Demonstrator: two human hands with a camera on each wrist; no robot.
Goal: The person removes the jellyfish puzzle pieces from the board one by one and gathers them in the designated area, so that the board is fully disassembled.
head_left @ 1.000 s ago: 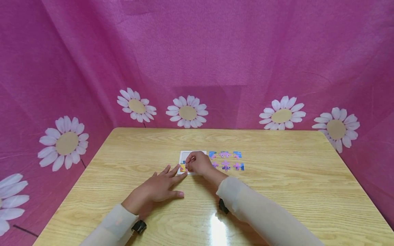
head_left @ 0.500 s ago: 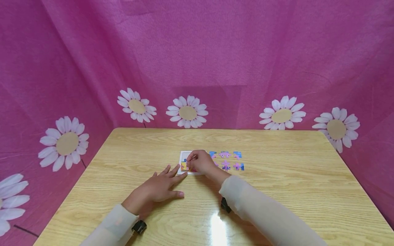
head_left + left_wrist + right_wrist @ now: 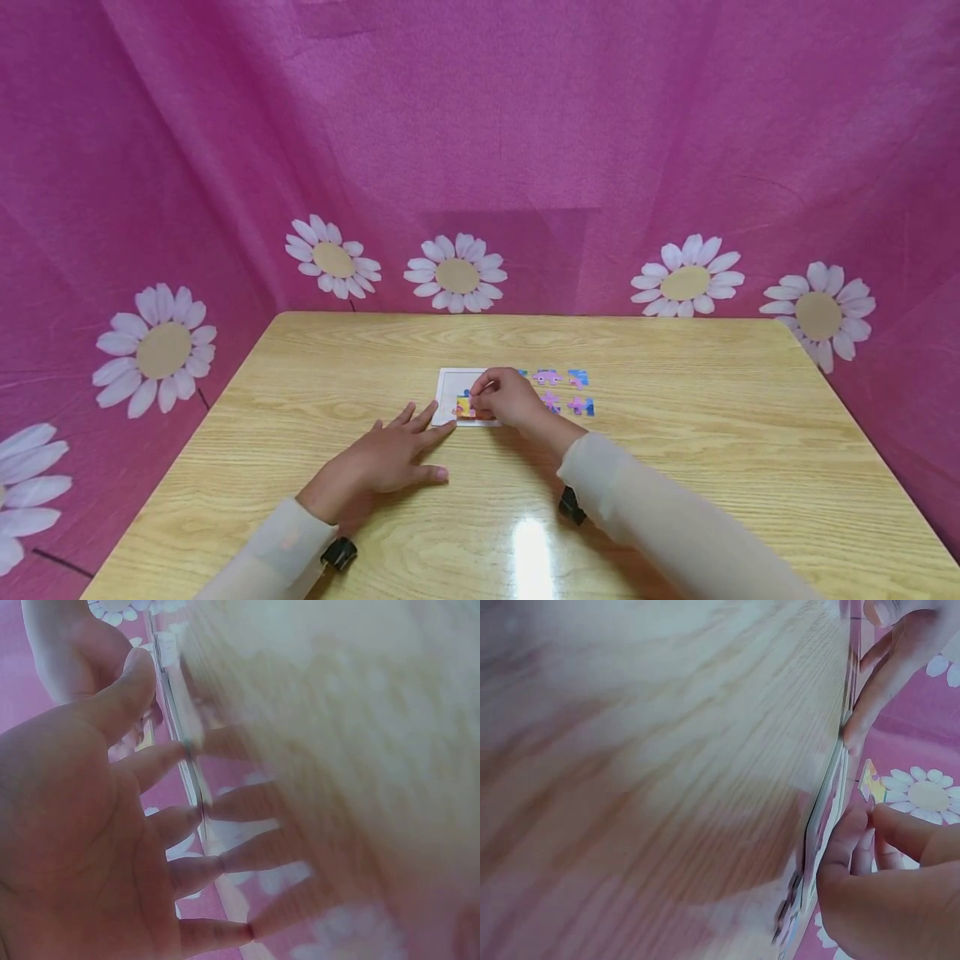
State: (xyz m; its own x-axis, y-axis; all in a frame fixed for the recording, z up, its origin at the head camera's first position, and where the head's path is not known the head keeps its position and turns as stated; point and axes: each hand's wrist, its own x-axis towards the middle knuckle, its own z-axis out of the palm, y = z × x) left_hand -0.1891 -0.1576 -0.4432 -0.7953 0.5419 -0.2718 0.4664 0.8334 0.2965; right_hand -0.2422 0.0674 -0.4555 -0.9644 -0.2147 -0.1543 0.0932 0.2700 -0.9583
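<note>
A small white puzzle frame (image 3: 446, 385) lies flat on the wooden table. Over its lower part my right hand (image 3: 516, 402) pinches a yellow jigsaw piece (image 3: 463, 407) between thumb and fingertips. In the right wrist view that yellow piece (image 3: 871, 782) stands up from the fingertips of the right hand (image 3: 900, 874). Some orange colour shows below the fingers; whether it belongs to another piece, I cannot tell. My left hand (image 3: 386, 458) lies spread on the table, its fingertips at the frame's lower left corner. Its straight fingers also show in the left wrist view.
Right of the frame, several loose pink and blue jigsaw pieces (image 3: 550, 402) lie in two rows, partly hidden by the right hand. Behind the wooden table (image 3: 697, 433) hangs a pink curtain (image 3: 517, 150) with white flowers. A bright reflection lies near the front.
My right hand has moved to the right across the frame with the yellow jigsaw piece, now covering more of the loose pieces. The left hand has stayed still.
</note>
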